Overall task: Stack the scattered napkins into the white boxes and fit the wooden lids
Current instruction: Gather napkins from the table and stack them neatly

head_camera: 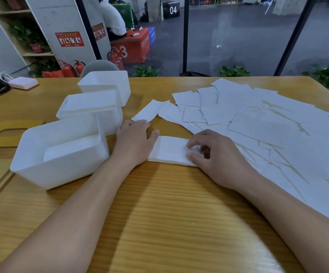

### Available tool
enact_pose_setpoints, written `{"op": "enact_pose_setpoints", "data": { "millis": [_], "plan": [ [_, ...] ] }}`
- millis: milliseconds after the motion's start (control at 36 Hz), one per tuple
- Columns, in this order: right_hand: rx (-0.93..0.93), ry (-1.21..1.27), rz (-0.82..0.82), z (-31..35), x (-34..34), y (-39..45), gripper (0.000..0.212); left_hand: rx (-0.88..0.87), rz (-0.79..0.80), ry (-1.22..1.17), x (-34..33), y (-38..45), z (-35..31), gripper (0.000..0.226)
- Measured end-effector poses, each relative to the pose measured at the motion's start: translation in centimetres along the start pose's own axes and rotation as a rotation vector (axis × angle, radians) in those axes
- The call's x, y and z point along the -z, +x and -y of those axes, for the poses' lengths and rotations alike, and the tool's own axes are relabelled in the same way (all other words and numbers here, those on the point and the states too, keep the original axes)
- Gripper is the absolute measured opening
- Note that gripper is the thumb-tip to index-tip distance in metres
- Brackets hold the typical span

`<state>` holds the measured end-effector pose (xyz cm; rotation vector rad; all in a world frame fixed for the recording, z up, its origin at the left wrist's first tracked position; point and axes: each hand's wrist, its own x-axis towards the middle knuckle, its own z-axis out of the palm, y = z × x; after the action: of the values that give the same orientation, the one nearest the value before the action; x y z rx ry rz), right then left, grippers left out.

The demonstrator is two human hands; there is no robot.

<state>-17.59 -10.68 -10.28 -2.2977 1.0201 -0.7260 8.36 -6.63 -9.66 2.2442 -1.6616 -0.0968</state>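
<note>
Your right hand (216, 154) pinched the small white napkin stack (169, 150) on the wooden table (159, 213). Your left hand (134, 138) lay flat and relaxed against its edge.

Looks like a gym or training hall behind glass: numbered plyo boxes (135, 48) on grey floor (228, 36), fire extinguishers (116, 59), safety poster (69, 39), plant shelf (28, 36), wooden worktable (159, 213) in front.
</note>
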Motion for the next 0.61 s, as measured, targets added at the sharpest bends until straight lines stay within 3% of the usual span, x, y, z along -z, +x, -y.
{"op": "enact_pose_setpoints", "data": {
  "millis": [167, 278, 389, 500, 611],
  "plan": [
    [-0.020, -0.006, -0.025, 0.2, 0.1, 0.0, 0.017, -0.015, -0.122, -0.188, 0.5, -0.4, -0.2, 0.045],
    [-0.075, 0.063, -0.084, 0.5, 0.3, 0.0, 0.023, -0.044, -0.232, -0.355, 1.4, -1.0, -1.5, 0.031],
    [-0.109, 0.220, -0.134, 1.1, 0.7, 0.2, 0.039, -0.051, -0.242, -0.561, 2.0, -1.8, -2.5, 0.017],
    [-0.190, 0.364, -0.177, 1.4, 1.1, 0.4, 0.057, -0.140, -0.251, -0.675, 2.2, -2.3, -2.9, 0.029],
    [-0.255, 0.446, -0.203, 1.4, 1.6, 0.8, 0.056, -0.166, -0.248, -0.711, 2.1, -2.2, -2.8, 0.035]
  ]
}}
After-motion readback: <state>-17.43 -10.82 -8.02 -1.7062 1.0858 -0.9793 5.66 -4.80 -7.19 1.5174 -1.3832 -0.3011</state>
